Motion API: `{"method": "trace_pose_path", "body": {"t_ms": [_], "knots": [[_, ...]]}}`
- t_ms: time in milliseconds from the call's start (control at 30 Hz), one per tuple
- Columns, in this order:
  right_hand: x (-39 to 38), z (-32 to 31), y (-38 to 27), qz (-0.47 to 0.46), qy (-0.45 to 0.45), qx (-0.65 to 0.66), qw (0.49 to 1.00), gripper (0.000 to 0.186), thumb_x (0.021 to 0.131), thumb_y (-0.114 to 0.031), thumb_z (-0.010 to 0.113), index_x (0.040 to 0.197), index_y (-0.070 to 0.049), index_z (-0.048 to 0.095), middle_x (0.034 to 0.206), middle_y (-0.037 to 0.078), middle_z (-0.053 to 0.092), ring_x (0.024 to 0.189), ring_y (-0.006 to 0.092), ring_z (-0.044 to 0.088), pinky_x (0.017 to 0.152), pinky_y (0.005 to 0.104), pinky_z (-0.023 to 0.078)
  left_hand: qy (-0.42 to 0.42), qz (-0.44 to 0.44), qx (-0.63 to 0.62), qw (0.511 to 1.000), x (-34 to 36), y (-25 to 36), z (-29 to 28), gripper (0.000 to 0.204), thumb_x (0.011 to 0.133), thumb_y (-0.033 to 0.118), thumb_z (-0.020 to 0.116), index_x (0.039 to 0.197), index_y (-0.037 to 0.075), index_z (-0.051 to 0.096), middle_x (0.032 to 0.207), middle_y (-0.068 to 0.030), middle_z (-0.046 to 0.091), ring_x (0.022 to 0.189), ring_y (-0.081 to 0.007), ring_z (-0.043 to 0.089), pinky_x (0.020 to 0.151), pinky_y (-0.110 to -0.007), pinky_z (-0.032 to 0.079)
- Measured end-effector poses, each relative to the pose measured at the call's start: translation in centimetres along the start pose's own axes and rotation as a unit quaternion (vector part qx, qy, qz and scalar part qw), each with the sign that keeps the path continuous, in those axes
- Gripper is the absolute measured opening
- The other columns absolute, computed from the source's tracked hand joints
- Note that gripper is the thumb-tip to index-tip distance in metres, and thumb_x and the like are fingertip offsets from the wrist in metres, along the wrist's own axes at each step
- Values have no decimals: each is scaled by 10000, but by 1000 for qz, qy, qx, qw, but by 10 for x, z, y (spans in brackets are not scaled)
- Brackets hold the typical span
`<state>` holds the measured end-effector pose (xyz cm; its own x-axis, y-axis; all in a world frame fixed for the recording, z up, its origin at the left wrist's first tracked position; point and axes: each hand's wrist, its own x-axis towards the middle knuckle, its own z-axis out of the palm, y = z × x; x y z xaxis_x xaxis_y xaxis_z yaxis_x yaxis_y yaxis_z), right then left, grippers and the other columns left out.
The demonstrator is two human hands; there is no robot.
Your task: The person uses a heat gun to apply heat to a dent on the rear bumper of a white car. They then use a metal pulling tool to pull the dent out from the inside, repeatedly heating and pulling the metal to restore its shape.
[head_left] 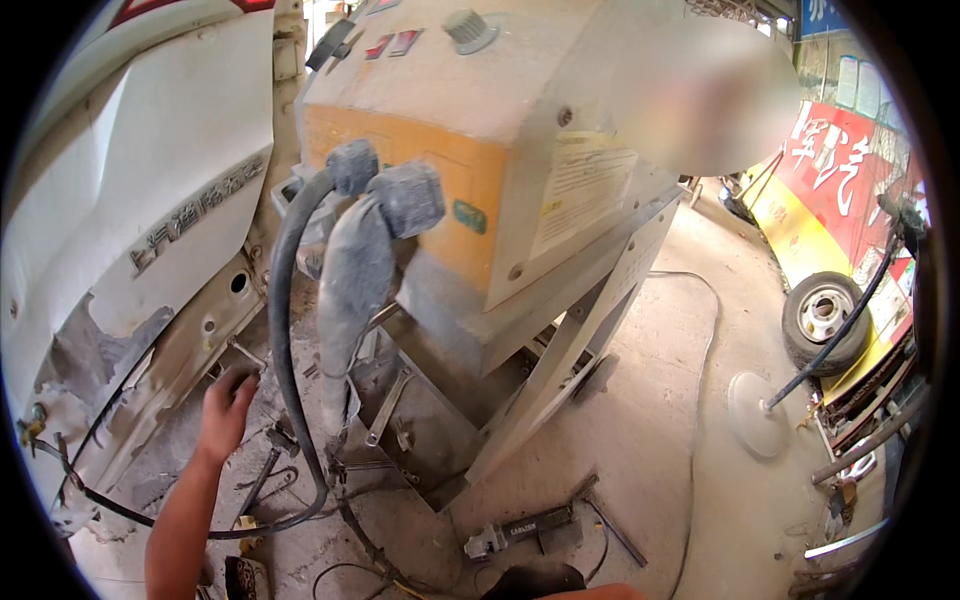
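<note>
Left hand (228, 400) reaches forward and down from the lower edge of the view, its forearm rising along the left side, and the fingers curl loosely over something small at the foot of the white car body (140, 180); whether they actually close on a tool or only rest on the dusty metal, I cannot tell, since the palm faces away. Just right of the hand hangs a thick dark hose (283, 330), its long axis running nearly vertical from a grey connector on the orange-fronted workshop machine (450, 170) above down to a loop on the concrete floor (650, 440) below the hand. A second, dust-caked cable sleeve (350, 300) hangs parallel just beyond it. Wrenches (385, 405) lie on the machine's lower tray, further right of the hand and apart from it. Nearer the person, below and right of the hand, a small power tool (515, 530) lies flat on the floor. The right hand is barely visible at the bottom edge, so the left is clearly the nearer one to the hose and car sill. A spare wheel (825, 315) leans far to the right.
</note>
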<state>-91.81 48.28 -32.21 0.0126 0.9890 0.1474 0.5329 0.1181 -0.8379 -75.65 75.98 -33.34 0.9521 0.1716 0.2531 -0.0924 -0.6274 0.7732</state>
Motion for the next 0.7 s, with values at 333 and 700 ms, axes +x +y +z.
{"method": "trace_pose_path", "body": {"t_ms": [333, 700], "knots": [[-34, -18, 23, 73, 1, -27, 997, 281, 661, -183, 652, 901, -53, 584, 733, 191, 609, 707, 371, 605, 606, 469, 469, -268, -90, -1, 959, 95, -13, 75, 354, 868, 266, 596, 1076, -19, 581, 1014, -103, 607, 935, -189, 560, 798, -329, 449], [-46, -57, 25, 21, 163, -31, 986, 487, 651, -277, 687, 1054, -32, 563, 837, 158, 604, 724, 372, 588, 614, 430, 470, -169, -62, 14, 984, 12, 65, -36, 548, 914, 473, 505, 1152, -16, 577, 995, -125, 648, 878, -190, 597, 790, -318, 466]]}}
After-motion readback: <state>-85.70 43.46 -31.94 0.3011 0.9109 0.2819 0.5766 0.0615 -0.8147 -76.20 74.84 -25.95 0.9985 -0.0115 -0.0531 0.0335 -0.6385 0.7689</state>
